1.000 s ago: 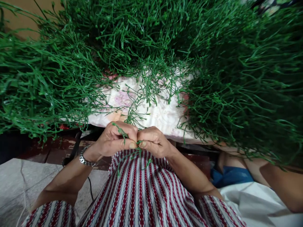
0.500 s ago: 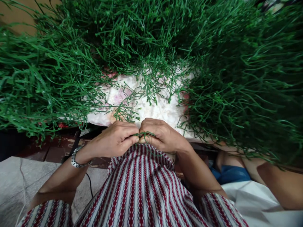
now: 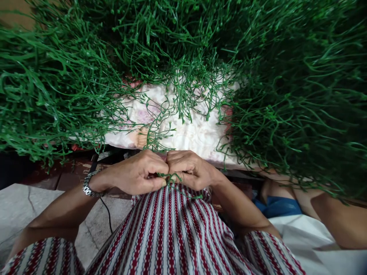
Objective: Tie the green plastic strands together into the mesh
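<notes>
My left hand (image 3: 140, 172) and my right hand (image 3: 192, 170) meet at the waist, in front of a striped shirt. Both are closed, thumbs and fingers pinching a thin green stem (image 3: 172, 177) that looks like part of an artificial plant. Part of it loops between the thumbs, and a loose end trails below toward the right. The fingers hide how the pieces join. Just beyond the knuckles, a few green sprigs (image 3: 157, 139) with small forked tips lie on a white floral cloth (image 3: 192, 139).
Large heaps of similar green stems rise at the left (image 3: 48, 95), the back and the right (image 3: 301, 103). A black cable (image 3: 108, 215) hangs over the pale floor at left. Another person's bare arm (image 3: 332, 217) and blue clothing (image 3: 279, 208) are close on the right.
Both hands have come slightly lower and turned, still pinching the green stem. Less of it shows across the right fingers, and the left thumb is now straighter along it.
</notes>
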The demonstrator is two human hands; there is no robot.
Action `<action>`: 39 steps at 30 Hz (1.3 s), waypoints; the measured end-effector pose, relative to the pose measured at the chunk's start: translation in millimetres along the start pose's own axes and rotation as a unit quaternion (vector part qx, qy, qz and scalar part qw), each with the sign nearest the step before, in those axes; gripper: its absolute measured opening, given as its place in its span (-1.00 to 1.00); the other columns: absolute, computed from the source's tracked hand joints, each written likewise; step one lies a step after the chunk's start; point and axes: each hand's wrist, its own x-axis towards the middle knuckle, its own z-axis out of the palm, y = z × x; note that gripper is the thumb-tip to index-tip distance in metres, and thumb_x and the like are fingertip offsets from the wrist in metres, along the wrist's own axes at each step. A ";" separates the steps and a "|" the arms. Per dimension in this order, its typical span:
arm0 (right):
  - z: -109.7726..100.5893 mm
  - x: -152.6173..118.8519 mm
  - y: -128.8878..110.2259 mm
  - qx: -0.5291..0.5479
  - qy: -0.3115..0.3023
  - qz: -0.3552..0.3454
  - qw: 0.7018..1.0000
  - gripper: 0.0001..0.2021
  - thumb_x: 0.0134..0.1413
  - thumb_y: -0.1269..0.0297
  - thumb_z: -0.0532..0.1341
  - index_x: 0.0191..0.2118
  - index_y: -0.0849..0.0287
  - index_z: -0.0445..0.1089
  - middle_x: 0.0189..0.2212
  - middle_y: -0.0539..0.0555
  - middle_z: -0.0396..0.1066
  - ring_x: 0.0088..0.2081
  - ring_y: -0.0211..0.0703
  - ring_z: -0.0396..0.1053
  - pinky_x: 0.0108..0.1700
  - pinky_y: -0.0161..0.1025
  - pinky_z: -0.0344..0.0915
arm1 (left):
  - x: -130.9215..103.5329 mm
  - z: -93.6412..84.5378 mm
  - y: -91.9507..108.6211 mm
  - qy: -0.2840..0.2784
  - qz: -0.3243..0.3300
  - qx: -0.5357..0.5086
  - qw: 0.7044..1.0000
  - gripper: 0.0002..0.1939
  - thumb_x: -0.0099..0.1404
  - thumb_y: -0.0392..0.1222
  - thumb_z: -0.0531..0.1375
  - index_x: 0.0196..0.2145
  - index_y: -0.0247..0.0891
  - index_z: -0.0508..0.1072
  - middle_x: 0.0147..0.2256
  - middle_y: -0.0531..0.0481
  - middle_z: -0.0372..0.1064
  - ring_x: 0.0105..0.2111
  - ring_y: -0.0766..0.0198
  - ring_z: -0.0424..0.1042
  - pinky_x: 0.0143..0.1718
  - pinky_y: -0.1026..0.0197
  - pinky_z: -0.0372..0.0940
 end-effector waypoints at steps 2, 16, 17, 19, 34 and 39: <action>0.3 -2.1 -0.3 0.025 -0.003 -0.002 1.000 -0.72 0.24 0.27 -0.02 -0.49 0.18 0.23 -0.57 -0.02 0.20 -0.43 -0.29 0.18 -0.26 -0.29 0.22 | -2.6 -0.4 0.6 0.002 -0.003 -0.015 1.000 -0.73 0.14 -0.39 0.05 -0.65 -0.23 0.08 -0.66 0.14 0.00 -0.60 0.38 0.04 -0.52 0.25 0.01; -11.0 0.5 -21.4 -0.059 0.160 0.119 0.978 -0.73 0.19 0.13 0.10 -0.16 0.26 0.26 -0.30 0.10 0.33 -0.30 -0.27 0.29 -0.27 -0.31 0.25 | -1.2 -5.2 1.3 0.136 -0.028 0.146 0.980 -0.78 0.25 -0.33 0.02 -0.55 -0.29 0.27 -0.60 0.08 0.20 -0.56 0.37 0.20 -0.49 0.29 0.08; -8.0 1.7 -21.4 -0.050 0.144 0.136 0.979 -0.71 0.17 0.14 0.12 -0.12 0.26 0.23 -0.31 0.09 0.32 -0.32 -0.29 0.28 -0.29 -0.33 0.25 | -1.0 -3.1 1.3 0.152 -0.035 0.152 0.976 -0.79 0.25 -0.34 0.02 -0.53 -0.30 0.29 -0.59 0.08 0.23 -0.54 0.38 0.22 -0.48 0.30 0.10; -2.3 1.9 -19.9 -0.045 0.142 0.163 0.975 -0.73 0.15 0.20 0.15 -0.10 0.26 0.20 -0.33 0.05 0.31 -0.37 -0.33 0.26 -0.34 -0.37 0.23 | -1.8 0.6 0.4 0.175 -0.050 0.152 0.971 -0.82 0.26 -0.35 0.04 -0.50 -0.31 0.32 -0.56 0.06 0.27 -0.52 0.38 0.26 -0.45 0.32 0.14; 33.6 1.7 1.6 0.254 0.254 0.154 0.921 -0.41 0.04 0.08 0.24 0.14 0.11 0.05 -0.06 0.09 0.25 -0.11 -0.24 0.28 -0.08 -0.32 0.29 | 4.7 9.0 -8.1 0.298 -0.024 0.100 0.949 -0.89 0.17 -0.41 0.12 -0.45 -0.31 0.42 -0.50 0.04 0.39 -0.47 0.36 0.36 -0.40 0.31 0.24; 42.4 5.4 0.5 0.319 0.301 0.168 0.883 -0.54 0.08 0.20 0.22 0.08 0.09 0.13 -0.17 0.04 0.30 -0.23 -0.31 0.33 -0.14 -0.36 0.31 | 9.8 16.6 -8.0 0.329 -0.016 0.076 0.941 -0.84 0.16 -0.43 0.10 -0.47 -0.29 0.44 -0.50 0.04 0.43 -0.46 0.35 0.39 -0.35 0.29 0.27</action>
